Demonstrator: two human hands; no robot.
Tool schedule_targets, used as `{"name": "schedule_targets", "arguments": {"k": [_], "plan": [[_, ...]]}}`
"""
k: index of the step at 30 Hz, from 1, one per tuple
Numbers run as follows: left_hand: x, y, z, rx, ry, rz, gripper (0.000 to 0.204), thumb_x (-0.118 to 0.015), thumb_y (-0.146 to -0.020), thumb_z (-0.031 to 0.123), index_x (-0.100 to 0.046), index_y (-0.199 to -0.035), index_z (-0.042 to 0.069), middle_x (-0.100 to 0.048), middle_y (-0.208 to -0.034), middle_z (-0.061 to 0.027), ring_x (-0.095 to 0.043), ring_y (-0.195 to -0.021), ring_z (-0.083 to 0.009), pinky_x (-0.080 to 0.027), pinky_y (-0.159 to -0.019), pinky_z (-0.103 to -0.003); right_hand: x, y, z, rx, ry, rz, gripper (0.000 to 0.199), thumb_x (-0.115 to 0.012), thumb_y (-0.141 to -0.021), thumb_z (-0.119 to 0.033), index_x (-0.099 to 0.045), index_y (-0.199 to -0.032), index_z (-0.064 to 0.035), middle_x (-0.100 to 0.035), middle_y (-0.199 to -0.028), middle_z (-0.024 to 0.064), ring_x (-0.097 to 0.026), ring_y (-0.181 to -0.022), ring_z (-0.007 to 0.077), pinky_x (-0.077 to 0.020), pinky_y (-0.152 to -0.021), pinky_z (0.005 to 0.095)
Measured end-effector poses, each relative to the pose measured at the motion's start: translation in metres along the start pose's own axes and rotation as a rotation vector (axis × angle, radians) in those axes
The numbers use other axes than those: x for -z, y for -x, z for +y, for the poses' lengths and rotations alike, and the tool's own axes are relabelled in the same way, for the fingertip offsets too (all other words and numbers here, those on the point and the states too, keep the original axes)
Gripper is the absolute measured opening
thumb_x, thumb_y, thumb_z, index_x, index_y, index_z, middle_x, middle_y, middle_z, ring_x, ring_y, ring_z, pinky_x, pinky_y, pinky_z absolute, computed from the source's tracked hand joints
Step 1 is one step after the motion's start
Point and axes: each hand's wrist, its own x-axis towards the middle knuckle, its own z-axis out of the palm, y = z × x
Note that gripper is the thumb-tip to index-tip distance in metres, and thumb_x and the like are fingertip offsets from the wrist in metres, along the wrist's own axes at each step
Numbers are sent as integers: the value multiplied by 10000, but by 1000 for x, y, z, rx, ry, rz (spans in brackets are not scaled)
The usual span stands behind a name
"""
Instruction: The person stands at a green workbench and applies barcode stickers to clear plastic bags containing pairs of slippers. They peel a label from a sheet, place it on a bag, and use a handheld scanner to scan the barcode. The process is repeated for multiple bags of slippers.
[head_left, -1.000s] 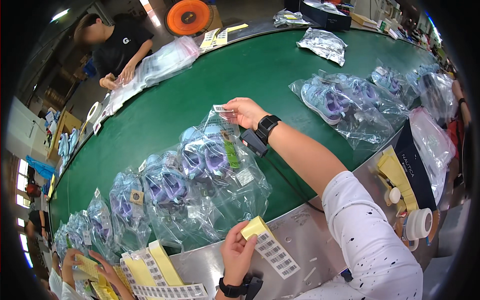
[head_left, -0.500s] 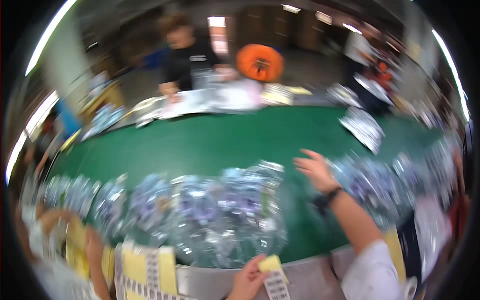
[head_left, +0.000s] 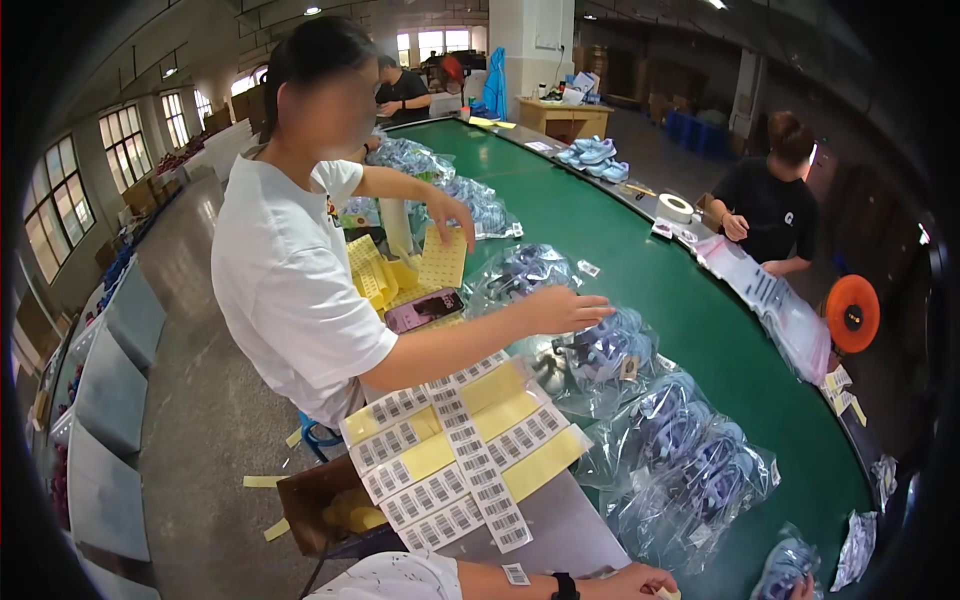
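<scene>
At the lower edge my left hand [head_left: 640,581], with a black band at the wrist, has its fingers closed on a yellow-backed label strip [head_left: 669,594], of which only a sliver shows. A small barcode label [head_left: 516,574] lies on that forearm. In the bottom right, only the fingers of my right hand [head_left: 803,589] show, pressed on a clear bag of blue shoes [head_left: 786,562]; the rest is cut off. Between the hands and the co-worker, more bagged blue-purple shoes [head_left: 690,435] lie on the green belt [head_left: 790,450].
Barcode label sheets [head_left: 450,440] cover the near metal ledge. At the left a co-worker in a white T-shirt [head_left: 290,270] reaches across them toward the bags. A phone [head_left: 424,310] lies beside yellow sheets. Across the belt stand a person in black [head_left: 775,205] and an orange fan [head_left: 853,313].
My view has swung left, bringing in the co-worker and the label sheets. My right hand, stretched open over the belt before, is now at a shoe bag. My left hand still holds the label strip.
</scene>
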Motion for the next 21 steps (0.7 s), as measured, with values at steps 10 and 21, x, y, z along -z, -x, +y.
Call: {"name": "schedule_targets", "arguments": {"k": [10,21], "plan": [[-1,-3,26,-171,20,1,287,-629,-903,150,-619,-1171,48,-668,-857,-21,-573,-764,-53,-470,-694,-234,-75,100,-219,286,-659,-41,324,-566,-803,29,-578,-1127,43,-604,-1165,169,-579,-1086,252,-435,-942,344],[2,10,37,50,99,-9,219,-619,-896,50,-645,-1105,-8,-695,-884,-41,-615,-794,-57,-489,-700,-213,-37,210,-227,388,-315,-187,113,-698,-754,-12,-678,-864,4,-661,-872,124,-647,-778,268,-509,-700,325]]}}
